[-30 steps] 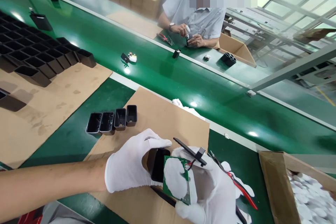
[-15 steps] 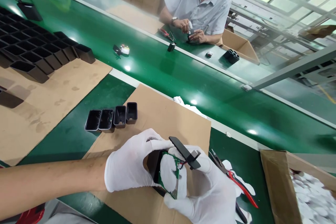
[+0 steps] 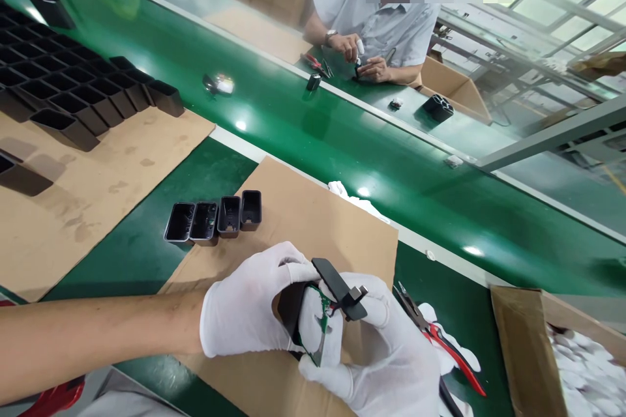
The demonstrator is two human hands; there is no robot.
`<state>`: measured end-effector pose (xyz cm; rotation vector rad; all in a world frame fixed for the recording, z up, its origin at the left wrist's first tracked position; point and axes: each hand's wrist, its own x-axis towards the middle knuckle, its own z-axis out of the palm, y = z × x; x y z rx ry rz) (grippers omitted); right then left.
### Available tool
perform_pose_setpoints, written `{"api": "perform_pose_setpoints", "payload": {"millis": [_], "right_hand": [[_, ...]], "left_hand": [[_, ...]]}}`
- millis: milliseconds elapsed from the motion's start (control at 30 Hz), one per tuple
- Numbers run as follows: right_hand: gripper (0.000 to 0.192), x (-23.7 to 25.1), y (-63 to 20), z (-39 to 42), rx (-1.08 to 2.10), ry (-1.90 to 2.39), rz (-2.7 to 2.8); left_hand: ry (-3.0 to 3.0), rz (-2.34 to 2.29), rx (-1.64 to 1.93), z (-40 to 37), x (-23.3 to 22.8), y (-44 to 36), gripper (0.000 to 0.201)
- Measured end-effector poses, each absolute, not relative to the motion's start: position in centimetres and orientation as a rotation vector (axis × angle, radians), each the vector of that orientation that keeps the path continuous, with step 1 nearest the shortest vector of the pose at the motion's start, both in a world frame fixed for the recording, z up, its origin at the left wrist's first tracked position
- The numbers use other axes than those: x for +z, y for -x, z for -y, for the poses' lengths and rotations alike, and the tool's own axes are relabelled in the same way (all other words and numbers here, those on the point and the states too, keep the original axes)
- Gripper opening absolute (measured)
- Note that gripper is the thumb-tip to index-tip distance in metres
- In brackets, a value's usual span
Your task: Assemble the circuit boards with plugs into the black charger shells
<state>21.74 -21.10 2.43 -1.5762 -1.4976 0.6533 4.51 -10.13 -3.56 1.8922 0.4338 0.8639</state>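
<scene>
A: Start at the hands. What does each one have?

B: The left hand (image 3: 244,306), in a white glove, is curled around a black plastic housing (image 3: 289,305), thumb on top and fingers wrapped underneath, with the open mouth turned toward the other hand. The right hand (image 3: 381,352), also gloved, pinches a green circuit board (image 3: 320,326) between thumb and fingers. A flat black lid piece (image 3: 340,285) rides above the board, joined to it by short wires.

A: How do board and housing sit to each other?

B: The board lies just to the right of the housing's mouth, touching or very nearly touching it, tilted with its long edge running roughly up and down in the head view. Its lower corner points at the person. The right hand is the one carrying it; the left only steadies the shell. How deep the board reaches inside, I cannot tell, as the fingers cover that edge.

A: And round about?

B: Both hands hover over a cardboard sheet (image 3: 303,221) on the green bench. Four empty black housings (image 3: 215,218) stand in a row at its far-left corner. Red-handled cutters (image 3: 440,339) lie just to the right, and beyond them a cardboard box (image 3: 518,339) holding white pads. Across the conveyor belt (image 3: 342,137) a co-worker's hands (image 3: 362,58) work on a small part.
</scene>
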Motion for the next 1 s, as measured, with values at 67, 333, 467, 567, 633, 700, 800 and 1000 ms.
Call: {"api": "perform_pose_setpoints", "payload": {"millis": [67, 333, 467, 567, 633, 700, 800, 1000], "right_hand": [[0.048, 2.5, -21.7, 20.8, 0.538, 1.551, 1.575], [0.046, 2.6, -20.9, 19.8, 0.25, 1.61, 1.753], [0.048, 2.5, -20.8, 19.8, 0.086, 1.664, 1.796], [0.046, 2.3, -20.9, 20.1, -0.112, 1.663, 1.875], [0.043, 2.2, -20.9, 20.3, -0.189, 1.658, 1.885], [0.04, 1.8, -20.7, 20.5, -0.237, 1.658, 1.863], [0.038, 0.9, -20.1, 20.6, -0.308, 1.642, 1.867], [0.027, -1.0, -18.9, 20.6, -0.45, 1.723, 1.85]], "left_hand": [[-1.881, -0.424, 0.878, 10.1, -3.5, -4.5, 0.052], [-1.969, -0.459, 0.821, 10.0, -2.9, -4.8, 0.028], [-1.873, -0.5, 0.752, 9.9, -2.3, -4.7, 0.026], [-1.817, -0.531, 0.726, 9.8, -2.0, -4.6, 0.027], [-1.755, -0.529, 0.768, 9.8, -2.0, -4.5, 0.03], [-1.679, -0.529, 0.803, 9.7, -1.9, -4.5, 0.034], [-1.635, -0.563, 0.772, 9.6, -1.8, -4.7, 0.023], [-1.676, -0.591, 0.892, 9.4, -2.1, -5.2, 0.019]]}}
